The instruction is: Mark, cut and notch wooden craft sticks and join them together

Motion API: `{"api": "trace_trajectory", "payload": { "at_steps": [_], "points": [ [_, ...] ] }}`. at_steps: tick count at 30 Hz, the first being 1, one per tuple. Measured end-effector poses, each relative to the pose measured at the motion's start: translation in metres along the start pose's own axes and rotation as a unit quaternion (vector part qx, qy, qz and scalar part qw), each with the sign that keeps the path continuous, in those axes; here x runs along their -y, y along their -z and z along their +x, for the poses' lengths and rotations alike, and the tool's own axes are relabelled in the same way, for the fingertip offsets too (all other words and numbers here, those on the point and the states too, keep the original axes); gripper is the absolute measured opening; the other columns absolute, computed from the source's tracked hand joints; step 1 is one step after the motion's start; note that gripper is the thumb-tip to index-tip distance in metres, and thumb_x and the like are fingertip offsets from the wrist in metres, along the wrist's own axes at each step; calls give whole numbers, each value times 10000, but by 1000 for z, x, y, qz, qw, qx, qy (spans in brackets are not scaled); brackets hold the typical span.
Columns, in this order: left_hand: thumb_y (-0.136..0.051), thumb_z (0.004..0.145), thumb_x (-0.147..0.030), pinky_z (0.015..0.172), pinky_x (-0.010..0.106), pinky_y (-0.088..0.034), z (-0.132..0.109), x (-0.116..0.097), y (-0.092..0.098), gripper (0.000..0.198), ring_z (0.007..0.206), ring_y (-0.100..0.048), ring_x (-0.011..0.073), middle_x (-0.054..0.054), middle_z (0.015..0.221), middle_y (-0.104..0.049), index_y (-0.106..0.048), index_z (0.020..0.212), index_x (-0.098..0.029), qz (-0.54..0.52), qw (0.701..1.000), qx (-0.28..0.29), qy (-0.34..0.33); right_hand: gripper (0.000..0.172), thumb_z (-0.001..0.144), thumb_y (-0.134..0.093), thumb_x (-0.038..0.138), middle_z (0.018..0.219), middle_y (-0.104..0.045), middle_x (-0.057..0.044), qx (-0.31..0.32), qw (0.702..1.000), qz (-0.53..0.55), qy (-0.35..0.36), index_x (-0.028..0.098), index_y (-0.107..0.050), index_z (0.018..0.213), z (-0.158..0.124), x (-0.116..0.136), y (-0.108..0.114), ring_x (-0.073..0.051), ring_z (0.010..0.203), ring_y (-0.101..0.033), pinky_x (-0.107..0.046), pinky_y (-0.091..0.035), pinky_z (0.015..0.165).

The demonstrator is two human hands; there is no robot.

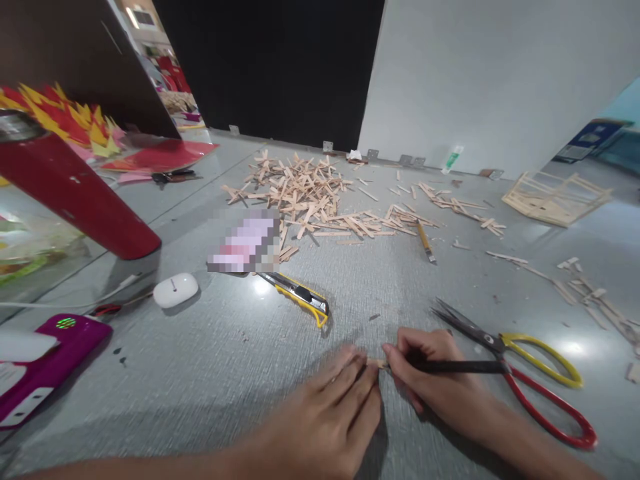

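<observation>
My left hand (pixel 345 407) lies low over the table, its fingers close together and pressing a small wooden stick (pixel 377 363) against the surface. Only a short end of the stick shows between the two hands. In my right hand (pixel 435 367) is a slim black pen-like tool (pixel 465 367), gripped as for writing; the fingers hide its tip, which is by the stick. Beside that hand lie scissors (pixel 493 341) with one yellow and one red handle, blades apart. A yellow utility knife (pixel 300 297) rests just beyond my left hand.
Ahead lies a heap of wooden sticks (pixel 305 190), with a yellow-brown cutter (pixel 425 241) near it. A blurred-out phone-like object (pixel 245 243), white mouse (pixel 175 290), purple device (pixel 55 367) and red bottle (pixel 85 190) are leftward. A stick frame (pixel 555 197) stands far right.
</observation>
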State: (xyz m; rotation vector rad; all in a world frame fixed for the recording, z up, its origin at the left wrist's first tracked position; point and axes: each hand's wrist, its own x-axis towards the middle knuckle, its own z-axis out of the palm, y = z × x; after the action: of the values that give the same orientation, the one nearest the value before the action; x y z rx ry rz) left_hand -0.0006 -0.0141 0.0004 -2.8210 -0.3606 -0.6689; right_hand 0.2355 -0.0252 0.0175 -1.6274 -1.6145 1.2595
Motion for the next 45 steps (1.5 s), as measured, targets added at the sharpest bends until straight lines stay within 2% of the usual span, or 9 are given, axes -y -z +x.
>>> {"api": "trace_trajectory", "payload": {
  "at_steps": [7,14,20,23,28,31,37,42,45],
  "points": [
    [-459,1081,-209,1203,580,-354,8,26,8,412,1405,-558,376,202,1502,-620,-608,1439,-69,61,978,65,190,452,1040,-547,424,441,-475,90,0,1000,4,-4,257,-448,632,-2,4,0,-81,347,-415,-209,-294,403],
    [-533,1056,-206,933,524,-550,18,52,19,256,829,-727,297,76,795,-734,-727,897,-155,62,954,127,264,461,1011,-598,432,451,-506,67,-55,998,-36,-18,247,-486,604,-2,7,9,-104,398,-470,-219,-352,434],
    [-517,1066,-234,913,506,-539,17,97,29,236,1075,-696,376,191,1092,-755,-710,1120,-110,58,885,146,438,493,999,-528,540,443,-476,65,-131,989,-53,-35,243,-498,606,0,3,22,-106,390,-457,-219,-345,415],
    [-549,1032,-202,882,487,-542,10,118,23,194,997,-714,370,172,1012,-767,-725,1025,-124,50,879,151,449,493,1009,-501,545,460,-476,63,-122,989,-73,-45,245,-489,618,-1,0,27,-110,402,-455,-230,-343,425],
    [-543,965,-72,959,453,-505,2,147,8,316,1129,-669,350,182,1202,-741,-672,1247,-130,18,888,140,437,456,1024,-515,574,650,-574,16,-164,965,-206,19,249,-520,704,-8,7,33,-168,591,-531,-274,-390,517],
    [-529,954,-54,924,371,-511,1,158,0,231,1049,-698,285,119,1075,-766,-720,1009,-173,-37,897,136,418,419,1061,-499,551,706,-611,6,-164,954,-240,74,257,-538,766,-14,8,36,-187,631,-564,-298,-449,577],
    [-527,890,-32,755,306,-505,5,137,5,271,832,-710,222,58,927,-762,-696,1029,-192,-116,896,96,417,224,1078,-440,273,960,-738,-93,-156,909,-339,188,237,-661,1070,-10,-14,46,-264,844,-729,-380,-568,740],
    [-443,905,-60,711,311,-461,8,114,8,310,806,-681,233,55,876,-734,-674,1051,-206,-147,903,76,396,689,860,-341,-53,1371,-691,-245,-214,833,-489,141,139,-579,1477,-8,-21,37,-357,970,-799,-503,-668,732],
    [-431,907,-81,700,316,-444,8,114,5,265,786,-657,241,65,832,-709,-666,920,-202,-159,900,71,401,695,851,-351,-87,1463,-649,-280,-129,817,-520,215,68,-593,1484,-6,1,20,-407,1291,-676,-582,-619,985]
  ]
}}
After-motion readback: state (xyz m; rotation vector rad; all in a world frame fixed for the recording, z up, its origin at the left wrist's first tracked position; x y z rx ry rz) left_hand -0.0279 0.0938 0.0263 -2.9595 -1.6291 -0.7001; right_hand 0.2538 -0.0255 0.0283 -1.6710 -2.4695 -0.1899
